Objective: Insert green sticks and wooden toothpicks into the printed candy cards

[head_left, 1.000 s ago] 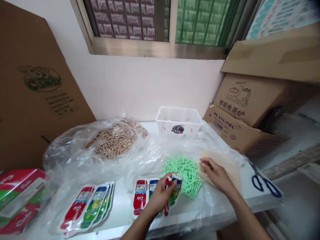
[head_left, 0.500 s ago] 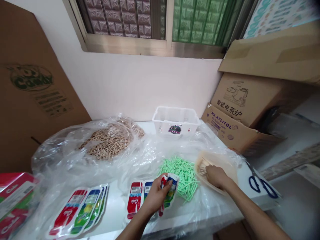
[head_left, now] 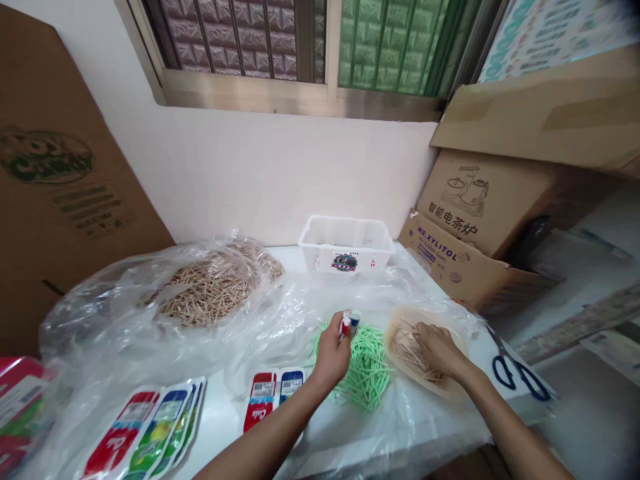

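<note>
My left hand [head_left: 334,353] is closed around a small red and blue packet [head_left: 349,324], held above the left side of the pile of green sticks [head_left: 369,373]. My right hand [head_left: 437,350] reaches into the cream-coloured tub [head_left: 395,365], its fingers bent down onto the pale sticks [head_left: 411,347] inside; the fingertips are partly hidden. Red and blue packets [head_left: 261,400] lie below my left forearm. A fanned stack of larger-looking red, green and blue packets [head_left: 157,430] rests at the lower left.
Brown sticks [head_left: 207,293] lie in clear plastic at the back left. A white basket [head_left: 345,257] stands by the wall. Blue-handled scissors [head_left: 520,379] lie at the right edge. Cardboard boxes [head_left: 450,250] are stacked at right, and a large carton [head_left: 65,220] stands at left.
My left hand has moved up and away from the lower packets, with the held packet now turned more end-on. My right hand has lifted slightly, and more pale sticks show in the tub.
</note>
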`<state>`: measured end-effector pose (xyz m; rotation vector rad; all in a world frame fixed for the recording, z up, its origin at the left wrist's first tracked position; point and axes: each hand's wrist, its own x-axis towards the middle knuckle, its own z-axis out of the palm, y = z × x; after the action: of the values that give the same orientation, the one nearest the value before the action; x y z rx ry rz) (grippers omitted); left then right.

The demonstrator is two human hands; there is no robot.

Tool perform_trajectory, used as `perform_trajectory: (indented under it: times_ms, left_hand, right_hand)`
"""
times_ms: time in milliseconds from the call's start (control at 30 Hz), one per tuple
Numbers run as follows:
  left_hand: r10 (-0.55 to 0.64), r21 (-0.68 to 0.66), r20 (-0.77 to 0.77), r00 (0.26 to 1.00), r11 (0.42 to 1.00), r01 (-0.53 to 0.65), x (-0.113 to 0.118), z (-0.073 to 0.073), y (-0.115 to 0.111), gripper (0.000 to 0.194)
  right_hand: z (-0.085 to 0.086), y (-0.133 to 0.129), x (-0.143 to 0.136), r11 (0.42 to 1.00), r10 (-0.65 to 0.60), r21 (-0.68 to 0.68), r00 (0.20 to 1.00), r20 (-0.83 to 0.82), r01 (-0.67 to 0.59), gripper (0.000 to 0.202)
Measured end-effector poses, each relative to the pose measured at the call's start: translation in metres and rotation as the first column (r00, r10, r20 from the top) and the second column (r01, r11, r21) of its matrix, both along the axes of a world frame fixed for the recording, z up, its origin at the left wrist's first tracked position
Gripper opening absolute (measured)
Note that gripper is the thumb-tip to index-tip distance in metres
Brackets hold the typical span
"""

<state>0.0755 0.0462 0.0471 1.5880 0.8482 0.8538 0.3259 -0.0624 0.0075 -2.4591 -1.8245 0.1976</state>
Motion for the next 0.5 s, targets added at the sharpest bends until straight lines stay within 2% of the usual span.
perform_trajectory:
  times_ms: [100,200,333,433,500]
  left_hand:
    - [-0.009,0.274,-0.023,1.0,0.962,0.015,0.05,0.0,0.001,0.028]
    - [-0.033,0.428,-0.027,0.999,0.903,0.041,0.101,-0.003,-0.004,0.036]
    - [-0.116,0.453,-0.054,0.992,0.882,0.128,0.147,-0.011,-0.018,0.044]
    - [-0.176,0.425,0.0,0.984,0.891,0.159,0.159,-0.017,-0.024,0.04]
    - [-0.163,0.392,0.061,0.985,0.911,0.127,0.16,-0.017,-0.024,0.036]
  right_hand:
    - [0.008,-0.002,-0.006,0.997,0.029,0.076,0.999,-0.038,-0.026,0.02]
    - [0.019,-0.003,-0.013,0.987,0.06,0.153,0.993,-0.103,-0.043,0.022]
    - [0.025,-0.003,-0.016,0.967,0.102,0.254,0.96,-0.26,-0.034,0.018]
    - [0.019,-0.003,-0.008,0.948,0.121,0.318,0.888,-0.444,0.03,0.016]
    - [0.012,-0.004,0.0,0.923,0.117,0.363,0.808,-0.578,0.126,0.014]
